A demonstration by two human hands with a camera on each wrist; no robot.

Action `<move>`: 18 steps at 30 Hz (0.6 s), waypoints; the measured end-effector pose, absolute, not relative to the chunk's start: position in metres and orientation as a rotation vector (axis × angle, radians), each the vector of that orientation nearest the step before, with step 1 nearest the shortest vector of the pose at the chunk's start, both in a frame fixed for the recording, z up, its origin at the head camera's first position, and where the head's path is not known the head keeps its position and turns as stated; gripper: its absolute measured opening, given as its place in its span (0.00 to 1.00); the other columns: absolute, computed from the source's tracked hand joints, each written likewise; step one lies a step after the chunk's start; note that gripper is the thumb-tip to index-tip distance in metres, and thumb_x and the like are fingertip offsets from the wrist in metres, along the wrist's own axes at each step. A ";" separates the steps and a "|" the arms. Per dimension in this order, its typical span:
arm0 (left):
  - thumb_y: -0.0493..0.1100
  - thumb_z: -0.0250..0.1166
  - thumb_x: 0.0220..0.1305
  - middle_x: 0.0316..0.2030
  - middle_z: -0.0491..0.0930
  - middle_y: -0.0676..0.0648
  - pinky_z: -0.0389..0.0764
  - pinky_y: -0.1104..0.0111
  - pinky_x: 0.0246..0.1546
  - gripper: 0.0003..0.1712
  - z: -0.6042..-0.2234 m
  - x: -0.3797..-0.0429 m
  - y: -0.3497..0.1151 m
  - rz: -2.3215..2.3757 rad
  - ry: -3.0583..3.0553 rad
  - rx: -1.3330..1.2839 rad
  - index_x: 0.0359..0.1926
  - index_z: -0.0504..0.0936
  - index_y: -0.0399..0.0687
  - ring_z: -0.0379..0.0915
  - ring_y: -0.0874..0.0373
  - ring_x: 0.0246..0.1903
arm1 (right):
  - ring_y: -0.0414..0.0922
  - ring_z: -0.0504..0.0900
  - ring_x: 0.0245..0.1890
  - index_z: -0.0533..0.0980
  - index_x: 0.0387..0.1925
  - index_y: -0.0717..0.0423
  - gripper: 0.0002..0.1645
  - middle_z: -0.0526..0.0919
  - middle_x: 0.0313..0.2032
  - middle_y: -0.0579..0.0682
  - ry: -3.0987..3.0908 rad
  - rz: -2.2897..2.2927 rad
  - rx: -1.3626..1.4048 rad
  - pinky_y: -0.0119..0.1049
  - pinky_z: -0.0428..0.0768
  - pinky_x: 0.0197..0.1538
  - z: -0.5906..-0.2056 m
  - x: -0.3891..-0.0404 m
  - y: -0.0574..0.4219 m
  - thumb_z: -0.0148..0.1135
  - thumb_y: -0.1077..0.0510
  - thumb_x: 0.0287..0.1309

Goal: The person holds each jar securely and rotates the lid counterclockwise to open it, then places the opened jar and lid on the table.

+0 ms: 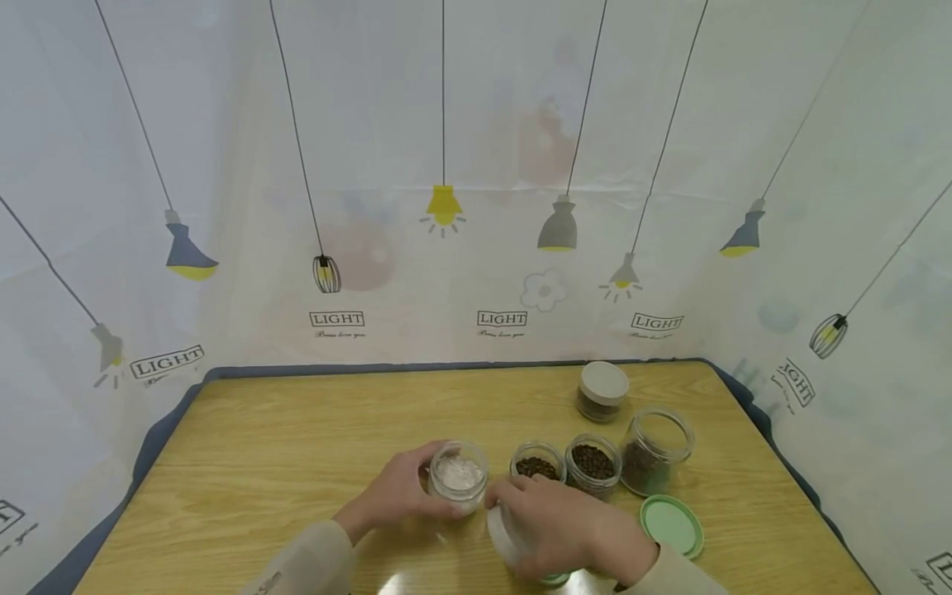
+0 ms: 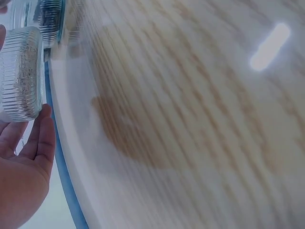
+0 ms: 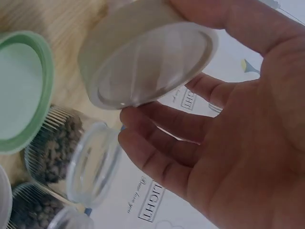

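In the head view my left hand (image 1: 402, 489) grips a small open glass jar (image 1: 458, 497) from its left side, thumb in front. White, powdery or grainy stuff fills the jar. The left wrist view catches the ribbed side of this jar (image 2: 21, 76) at its left edge, with fingers beneath it. Just right of it, my right hand (image 1: 554, 521) holds a white round lid (image 1: 506, 537) tilted on its edge. Seen from the right wrist, the lid (image 3: 152, 62) is pinched between thumb and fingers, its hollow inner side showing.
Two open jars of dark brown bits, one jar (image 1: 537, 463) and another jar (image 1: 593, 464), stand beyond my right hand. Right of them are a larger open jar (image 1: 656, 450) and a green lid (image 1: 672, 525). A white-capped jar (image 1: 602, 391) stands at the back.
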State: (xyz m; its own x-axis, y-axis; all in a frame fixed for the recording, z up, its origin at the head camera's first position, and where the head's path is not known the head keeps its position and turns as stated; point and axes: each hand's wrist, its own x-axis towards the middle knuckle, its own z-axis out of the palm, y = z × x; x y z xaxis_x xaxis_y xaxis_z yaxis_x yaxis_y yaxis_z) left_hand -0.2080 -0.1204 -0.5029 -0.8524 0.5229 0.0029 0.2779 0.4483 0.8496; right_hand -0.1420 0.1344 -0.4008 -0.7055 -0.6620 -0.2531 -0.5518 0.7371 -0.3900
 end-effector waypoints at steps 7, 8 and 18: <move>0.60 0.80 0.39 0.62 0.75 0.51 0.71 0.57 0.60 0.51 -0.503 -0.208 -0.122 1.351 2.450 0.658 0.66 0.70 0.57 0.73 0.57 0.56 | 0.34 0.72 0.47 0.66 0.62 0.41 0.44 0.72 0.52 0.40 2.457 -0.458 -0.946 0.30 0.75 0.49 -0.416 -0.141 0.130 0.75 0.50 0.41; 0.60 0.80 0.39 0.61 0.76 0.51 0.71 0.57 0.60 0.51 -0.503 -0.208 -0.123 1.347 2.451 0.653 0.66 0.70 0.57 0.73 0.57 0.56 | 0.34 0.72 0.48 0.65 0.64 0.42 0.45 0.72 0.54 0.40 2.446 -0.458 -0.955 0.30 0.76 0.49 -0.417 -0.141 0.130 0.74 0.50 0.42; 0.59 0.80 0.40 0.59 0.77 0.52 0.74 0.60 0.55 0.50 -0.499 -0.208 -0.124 1.332 2.460 0.643 0.66 0.70 0.58 0.74 0.58 0.53 | 0.34 0.73 0.46 0.61 0.67 0.52 0.53 0.64 0.54 0.43 2.405 -0.541 -0.930 0.26 0.76 0.43 -0.433 -0.141 0.130 0.77 0.42 0.43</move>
State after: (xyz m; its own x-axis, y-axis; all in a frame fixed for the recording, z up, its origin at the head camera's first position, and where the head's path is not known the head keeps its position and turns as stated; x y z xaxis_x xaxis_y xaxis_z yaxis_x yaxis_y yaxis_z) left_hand -0.2079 -0.1245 -0.4987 -0.8650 0.5011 -0.0252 0.2527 0.4785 0.8409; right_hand -0.1408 0.1298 -0.4325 -0.6410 -0.7033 -0.3073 -0.5041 0.6877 -0.5225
